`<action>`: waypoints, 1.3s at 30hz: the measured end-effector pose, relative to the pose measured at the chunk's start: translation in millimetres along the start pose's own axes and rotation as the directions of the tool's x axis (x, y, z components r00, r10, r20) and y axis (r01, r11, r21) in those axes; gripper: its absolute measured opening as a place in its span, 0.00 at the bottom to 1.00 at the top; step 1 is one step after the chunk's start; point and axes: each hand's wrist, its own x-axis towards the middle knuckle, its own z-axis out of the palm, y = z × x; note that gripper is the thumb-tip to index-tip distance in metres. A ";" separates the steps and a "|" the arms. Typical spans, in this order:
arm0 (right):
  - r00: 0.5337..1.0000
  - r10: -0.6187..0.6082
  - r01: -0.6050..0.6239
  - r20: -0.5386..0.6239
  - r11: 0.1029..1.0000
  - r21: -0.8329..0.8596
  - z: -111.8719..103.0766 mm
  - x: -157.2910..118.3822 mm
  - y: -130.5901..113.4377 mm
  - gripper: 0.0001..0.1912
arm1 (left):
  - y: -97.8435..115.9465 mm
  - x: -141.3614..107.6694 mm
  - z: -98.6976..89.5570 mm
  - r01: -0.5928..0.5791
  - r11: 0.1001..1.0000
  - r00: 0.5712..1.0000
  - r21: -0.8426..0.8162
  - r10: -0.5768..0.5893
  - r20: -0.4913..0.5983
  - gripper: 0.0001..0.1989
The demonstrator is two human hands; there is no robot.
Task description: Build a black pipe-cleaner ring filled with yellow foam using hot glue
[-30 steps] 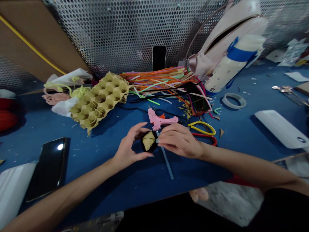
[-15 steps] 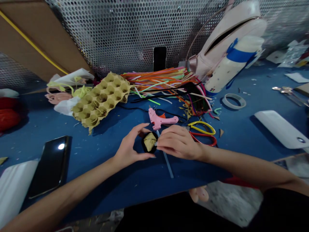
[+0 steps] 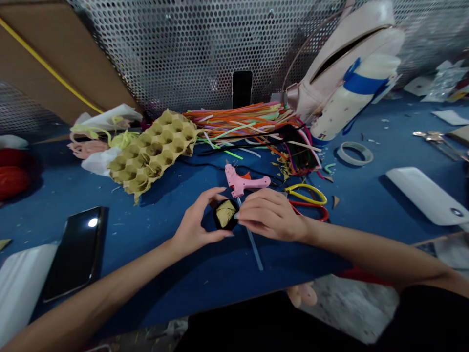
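Between my hands is a small round black piece with tan, cardboard-like material [image 3: 225, 213] in its middle. My left hand [image 3: 196, 222] curves around its left side, thumb below and fingers above. At its right edge, the pinched fingertips of my right hand [image 3: 269, 215] touch the piece; whether something small is between them is hidden. Just beyond lies a pink glue gun [image 3: 244, 182] with a clear glue stick [image 3: 255, 252] running from its back under my right hand. Scissors with yellow and red handles [image 3: 309, 194] lie beside my right wrist.
A torn egg carton [image 3: 157, 149] lies at the back left, beside a heap of coloured pipe cleaners [image 3: 238, 122]. A dark phone [image 3: 76, 252] is at the left. At the right are a tape roll [image 3: 354, 153], a bottle [image 3: 353, 100] and a white power bank [image 3: 427, 195].
The black piece has shifted slightly left and tilted a little between my hands. Both hands keep nearly the same place.
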 end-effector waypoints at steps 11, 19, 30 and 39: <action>1.000 0.014 -0.014 -0.011 1.000 -0.015 1.1 -1.7 2.3 0.13 | 0.7 -0.1 0.1 0.025 1.000 1.000 -0.013 -0.025 -0.002 0.44; 1.000 0.027 -0.027 -0.005 0.999 -0.021 0.1 -0.3 3.3 0.12 | 0.4 0.3 -0.1 0.005 1.000 1.000 -0.011 -0.005 -0.005 0.44; 1.000 0.023 -0.023 -0.010 0.999 -0.030 -2.8 3.5 3.3 0.09 | 0.4 0.3 0.2 0.002 1.000 1.000 -0.006 -0.002 -0.013 0.44; 0.996 0.089 -0.089 0.004 0.993 0.073 -0.8 -1.1 7.7 0.13 | 0.6 -0.4 -0.4 0.026 1.000 0.999 0.012 -0.026 -0.020 0.42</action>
